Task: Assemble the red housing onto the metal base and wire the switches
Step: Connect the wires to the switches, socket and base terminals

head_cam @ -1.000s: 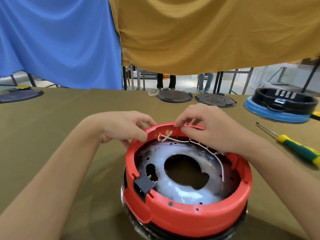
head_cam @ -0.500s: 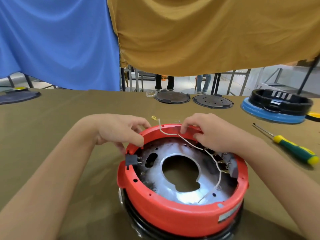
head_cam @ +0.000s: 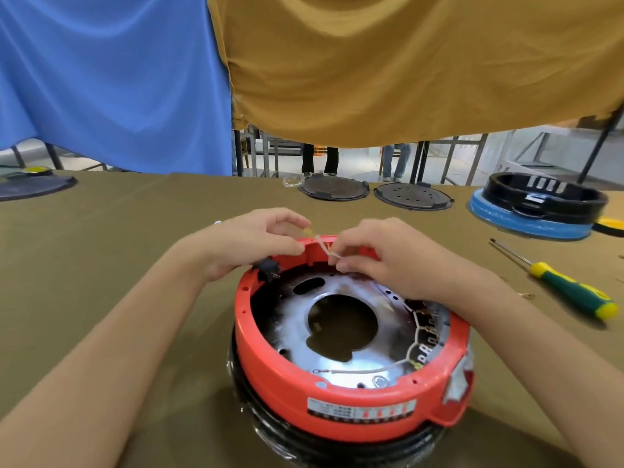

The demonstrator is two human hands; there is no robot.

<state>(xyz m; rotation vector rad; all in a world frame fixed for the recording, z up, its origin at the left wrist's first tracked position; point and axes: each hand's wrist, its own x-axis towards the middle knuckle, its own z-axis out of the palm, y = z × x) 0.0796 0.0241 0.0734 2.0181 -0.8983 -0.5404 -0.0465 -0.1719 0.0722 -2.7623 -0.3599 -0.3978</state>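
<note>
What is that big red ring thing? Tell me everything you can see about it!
The red housing looks like shiny plastic, a round ring with small holes along its rim. It sits on a black part on the olive-covered table, with a shiny metal base with a big middle hole inside it. A printed label is stuck on its near wall. A small black switch sits at its far-left rim. Both hands, left hand and right hand, pinch a thin pale wire over its far rim.

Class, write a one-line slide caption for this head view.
Both hands, left and right, pinch a white wire above the red housing.
</note>
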